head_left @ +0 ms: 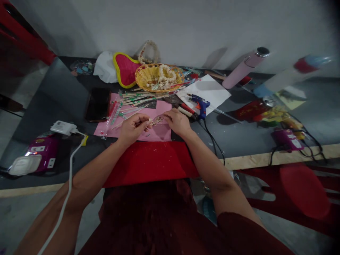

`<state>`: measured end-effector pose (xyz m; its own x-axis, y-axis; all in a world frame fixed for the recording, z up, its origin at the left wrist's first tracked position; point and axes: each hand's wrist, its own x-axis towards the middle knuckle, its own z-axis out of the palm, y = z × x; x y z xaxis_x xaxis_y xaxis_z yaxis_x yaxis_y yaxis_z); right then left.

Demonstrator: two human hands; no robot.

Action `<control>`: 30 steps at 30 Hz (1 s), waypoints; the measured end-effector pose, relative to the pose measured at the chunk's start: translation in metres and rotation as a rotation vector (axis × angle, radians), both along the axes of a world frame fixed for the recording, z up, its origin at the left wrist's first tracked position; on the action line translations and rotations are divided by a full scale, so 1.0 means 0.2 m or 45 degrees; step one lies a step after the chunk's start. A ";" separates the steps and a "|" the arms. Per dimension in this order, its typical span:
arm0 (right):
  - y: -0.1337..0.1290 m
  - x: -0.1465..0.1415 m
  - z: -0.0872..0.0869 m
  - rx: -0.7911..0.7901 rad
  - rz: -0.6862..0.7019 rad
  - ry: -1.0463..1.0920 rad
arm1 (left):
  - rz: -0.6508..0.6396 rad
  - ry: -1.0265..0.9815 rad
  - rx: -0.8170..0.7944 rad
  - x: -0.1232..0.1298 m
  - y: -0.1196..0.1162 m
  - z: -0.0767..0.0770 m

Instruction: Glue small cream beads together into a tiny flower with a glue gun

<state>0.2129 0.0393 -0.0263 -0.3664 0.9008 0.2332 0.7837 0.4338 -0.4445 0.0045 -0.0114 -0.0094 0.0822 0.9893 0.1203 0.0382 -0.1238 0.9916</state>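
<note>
My left hand (134, 128) is pinched at the left end of a short strand of small cream-coloured pieces (157, 121), which look like beads or chips. On the strand's right side, my right hand (177, 121) has thumb and fingers pressed together, and what they grip is partly hidden. Both hands are low over pink paper (163, 134). A red cloth or sheet (154, 161) covers the table's front edge below them. Just beyond my right hand lie a blue glue gun (201, 105) and pliers-like tools with red and pale handles (186, 110).
A wicker basket (146, 78) holds strands of cream pieces, with thin sticks (143, 97) before it. A phone (98, 104) and a purple power block (42, 156) with a white cable stand left. A pink flask (245, 67) and a clear bottle (284, 78) are at the right.
</note>
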 end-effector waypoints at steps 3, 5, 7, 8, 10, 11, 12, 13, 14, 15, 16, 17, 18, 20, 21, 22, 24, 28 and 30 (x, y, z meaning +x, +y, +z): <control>0.00 0.00 -0.01 -0.007 0.004 0.023 | 0.003 -0.001 0.005 0.00 0.00 0.00; 0.00 -0.01 0.01 -0.011 0.004 0.073 | 0.004 0.017 0.007 0.00 0.00 0.00; -0.01 -0.02 0.03 -0.007 0.048 0.183 | 0.006 0.033 0.001 0.00 0.00 -0.01; -0.02 -0.03 0.05 0.002 0.088 0.256 | 0.004 0.037 -0.006 0.00 0.00 -0.01; -0.05 -0.06 0.08 0.024 0.192 0.391 | -0.002 0.044 -0.020 0.00 0.00 -0.01; -0.07 -0.07 0.09 0.032 0.247 0.438 | -0.009 0.048 -0.023 0.00 0.00 -0.01; -0.08 -0.08 0.10 0.036 0.294 0.466 | -0.019 0.055 -0.023 0.00 0.00 -0.01; -0.10 -0.10 0.10 0.039 0.329 0.478 | -0.028 0.066 -0.021 -0.01 0.00 -0.01; -0.11 -0.11 0.11 0.041 0.355 0.478 | -0.039 0.079 -0.017 -0.01 0.00 -0.02; -0.12 -0.11 0.11 0.046 0.370 0.474 | -0.048 0.093 -0.013 -0.01 0.00 -0.02; -0.12 -0.12 0.11 0.053 0.379 0.468 | -0.052 0.106 -0.010 -0.01 0.00 -0.02; -0.13 -0.12 0.11 0.060 0.387 0.461 | -0.053 0.117 -0.006 -0.01 0.00 -0.02; -0.13 -0.12 0.11 0.068 0.393 0.458 | -0.054 0.127 -0.004 -0.01 0.00 -0.02; -0.13 -0.12 0.11 0.079 0.401 0.453 | -0.062 0.139 0.003 -0.01 0.00 -0.03; -0.13 -0.12 0.10 0.081 0.398 0.449 | -0.066 0.146 0.009 -0.01 0.00 -0.03; -0.13 -0.12 0.10 0.083 0.392 0.443 | -0.069 0.156 0.016 -0.01 0.00 -0.03; -0.13 -0.13 0.10 0.090 0.380 0.438 | -0.066 0.181 0.027 0.00 -0.01 -0.04; -0.14 -0.14 0.09 0.081 0.357 0.439 | -0.063 0.178 0.009 0.00 -0.01 -0.03; -0.14 -0.15 0.09 0.054 0.320 0.443 | -0.065 0.161 -0.005 0.01 -0.01 -0.03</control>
